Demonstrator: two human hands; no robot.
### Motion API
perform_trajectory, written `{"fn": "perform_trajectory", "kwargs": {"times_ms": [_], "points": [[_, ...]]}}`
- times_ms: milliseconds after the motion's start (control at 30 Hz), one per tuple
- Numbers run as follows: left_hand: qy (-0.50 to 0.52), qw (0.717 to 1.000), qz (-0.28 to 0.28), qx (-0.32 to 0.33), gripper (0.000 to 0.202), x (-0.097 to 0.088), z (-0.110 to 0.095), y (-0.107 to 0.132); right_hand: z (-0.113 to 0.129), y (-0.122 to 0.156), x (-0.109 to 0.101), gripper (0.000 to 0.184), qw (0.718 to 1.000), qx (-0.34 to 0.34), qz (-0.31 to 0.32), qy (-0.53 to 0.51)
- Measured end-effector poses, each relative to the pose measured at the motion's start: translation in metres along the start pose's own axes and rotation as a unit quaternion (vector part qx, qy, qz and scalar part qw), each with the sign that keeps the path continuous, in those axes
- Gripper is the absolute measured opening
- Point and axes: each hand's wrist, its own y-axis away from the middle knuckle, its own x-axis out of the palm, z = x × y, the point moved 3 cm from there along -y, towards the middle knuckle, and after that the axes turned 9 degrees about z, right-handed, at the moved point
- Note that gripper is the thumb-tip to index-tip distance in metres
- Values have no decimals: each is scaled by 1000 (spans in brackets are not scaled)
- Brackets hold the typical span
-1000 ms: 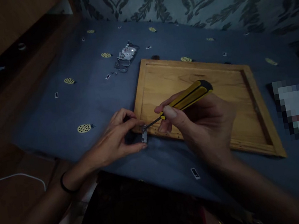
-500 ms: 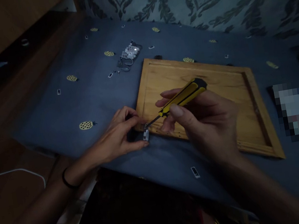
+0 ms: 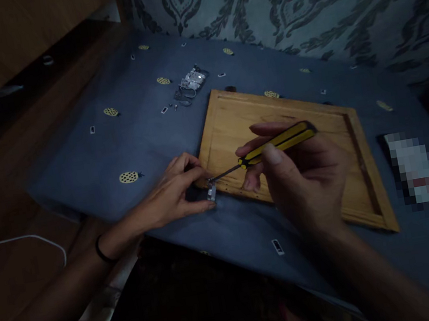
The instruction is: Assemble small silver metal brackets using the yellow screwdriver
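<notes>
A wooden framed panel (image 3: 309, 112) lies flat on a blue patterned cloth (image 3: 113, 144). At its near left corner sits a small metal fitting (image 3: 211, 191). My left hand (image 3: 174, 192) pinches that fitting between thumb and fingers. My right hand (image 3: 299, 173) is closed round a yellow-and-black screwdriver (image 3: 277, 143), whose thin shaft points left and down, with the tip at the fitting.
More metal hardware and small screws (image 3: 190, 83) lie on the cloth beyond the panel. A blurred-out object (image 3: 420, 172) rests at the right. A patterned wall stands behind. A white cable (image 3: 26, 241) runs across the wooden floor at the left.
The screwdriver handle has dropped lower and lies flatter, pointing more to the right. Its tip stays at the fitting. My left hand keeps its pinch. The view has shifted slightly.
</notes>
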Motion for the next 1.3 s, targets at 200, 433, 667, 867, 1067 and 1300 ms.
{"fn": "perform_trajectory", "kwargs": {"times_ms": [200,433,667,867,1067,1300], "points": [[4,1000,8,1,44,0,1,0,2,3,-1,9,999,-20,-45,5],[3,1000,7,6,44,0,2,1,1,5,0,10,998,-8,-54,39],[0,1000,10,0,43,-1,-1,1,3,5,0,7,999,-9,-42,2],[0,1000,7,-13,44,0,0,1,1,3,3,9,1000,-9,-30,-2],[3,1000,6,-5,43,0,-1,1,6,2,3,9,1000,-1,-15,17],[9,1000,3,2,44,0,0,1,9,4,2,8,998,6,-7,68]]}}
